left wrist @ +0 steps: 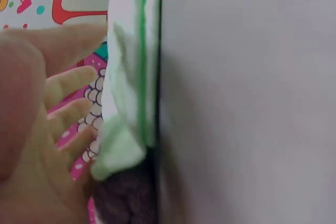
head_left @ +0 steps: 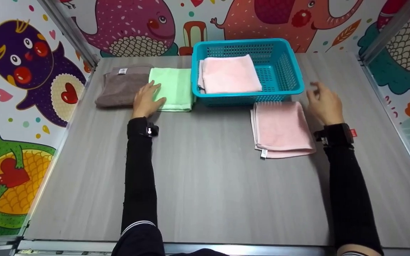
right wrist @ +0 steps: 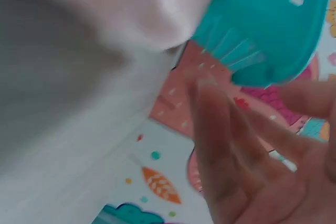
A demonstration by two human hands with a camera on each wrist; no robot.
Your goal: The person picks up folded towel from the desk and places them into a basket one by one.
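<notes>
"Bench (head_left: 208,170) first: what lies on it, from where you stand?"

"Folded cloth, mostly. Over at the far left there's a brown towel (head_left: 119,90) with a small white tag (head_left: 122,71), and its right side meets a green towel (head_left: 174,89), folded flat. Just beside that one, to the right, sits a turquoise basket (head_left: 222,101)."

"And the left hand (head_left: 147,101)?"

"Right where green meets brown, fingers spread, with the grip loose and nothing held. Whether the fingertips press on the green towel, I can't tell."

"Anything in the basket?"

"One pink towel (head_left: 231,74), folded square, toward the left end. Mesh floor shows to the right of it."

"I see more pink, though."

"That's another, the front pink towel (head_left: 283,129), lying on the bench before the basket's right half, a white label (head_left: 264,153) poking out at its near left corner. Its far edge is close up to the basket; I can't make out whether they touch."

"Right hand (head_left: 325,104)?"

"Just right of the basket and that front pink towel, fingers a little bent, grip relaxed around nothing. Black wristbands (head_left: 138,127) on both arms, and cartoon animals on the walls (head_left: 205,9) all round"
</notes>
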